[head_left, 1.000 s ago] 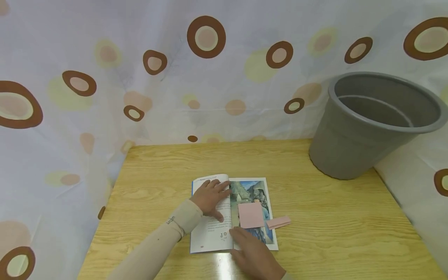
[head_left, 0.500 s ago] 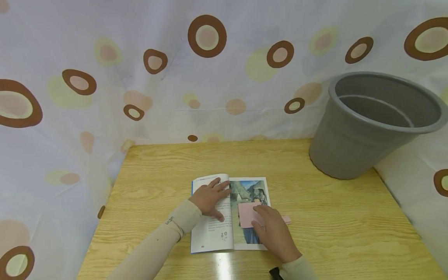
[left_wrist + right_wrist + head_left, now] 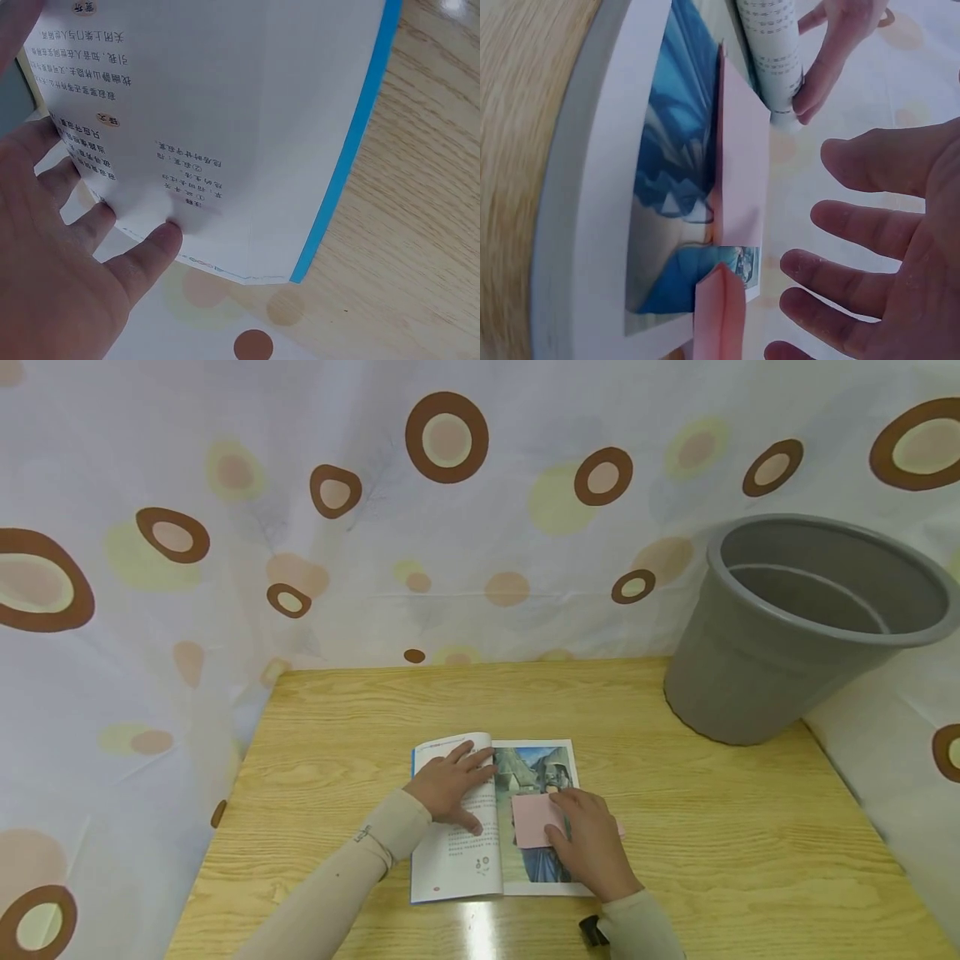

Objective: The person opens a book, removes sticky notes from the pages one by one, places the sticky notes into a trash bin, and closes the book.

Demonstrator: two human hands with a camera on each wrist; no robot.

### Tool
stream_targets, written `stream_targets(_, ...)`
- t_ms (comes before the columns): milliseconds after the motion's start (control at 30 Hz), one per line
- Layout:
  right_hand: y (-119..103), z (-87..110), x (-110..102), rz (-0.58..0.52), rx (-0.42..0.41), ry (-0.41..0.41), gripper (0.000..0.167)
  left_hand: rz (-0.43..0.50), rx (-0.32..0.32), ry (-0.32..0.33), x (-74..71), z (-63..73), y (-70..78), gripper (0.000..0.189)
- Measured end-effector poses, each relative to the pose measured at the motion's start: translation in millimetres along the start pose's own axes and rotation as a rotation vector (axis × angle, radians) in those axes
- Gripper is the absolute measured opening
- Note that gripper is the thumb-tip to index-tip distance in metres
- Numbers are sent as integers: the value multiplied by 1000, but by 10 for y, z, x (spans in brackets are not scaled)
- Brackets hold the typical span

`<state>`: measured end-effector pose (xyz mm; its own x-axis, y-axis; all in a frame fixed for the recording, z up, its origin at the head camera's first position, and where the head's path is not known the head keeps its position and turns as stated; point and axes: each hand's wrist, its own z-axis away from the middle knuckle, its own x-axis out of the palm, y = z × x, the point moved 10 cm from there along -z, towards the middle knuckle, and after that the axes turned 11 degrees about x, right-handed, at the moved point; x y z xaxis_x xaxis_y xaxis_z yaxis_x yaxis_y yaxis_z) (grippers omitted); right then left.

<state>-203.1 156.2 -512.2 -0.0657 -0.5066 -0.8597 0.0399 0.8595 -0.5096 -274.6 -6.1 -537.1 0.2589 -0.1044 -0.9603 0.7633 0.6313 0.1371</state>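
An open book [image 3: 459, 872] lies on the table, its left page printed with text and its right page with a coloured picture. My left hand [image 3: 444, 787] presses the left page near the spine, fingers spread; in the left wrist view its fingertips rest along the paper. On the picture sits a square pink sticky-note pad [image 3: 529, 822]. Over the pad's right side is my right hand [image 3: 594, 847], fingers loosely extended; the right wrist view shows them apart from the pad with nothing between. A folded pink paper strip [image 3: 720, 319] lies at the page's outer edge, mostly hidden by that hand in the head view.
A large grey bin [image 3: 757, 681] stands at the table's back right corner. Behind the wooden table [image 3: 360, 706] hangs a white curtain [image 3: 480, 543] with brown and yellow ring shapes. A small black object [image 3: 592, 932] shows beside the right sleeve.
My right hand has moved from the bottom of the spine rightward and up to the pink pad, now covering most of the folded strip. The left hand stays on the page.
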Motion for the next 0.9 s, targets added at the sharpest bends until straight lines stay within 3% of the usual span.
stream_targets(433,36,-80,128,110,18,2,56,28,3,0,22,11,-11,100)
stream_targets(900,36,-104,366,209,19,-94,61,24,-1,3,27,14,-20,101)
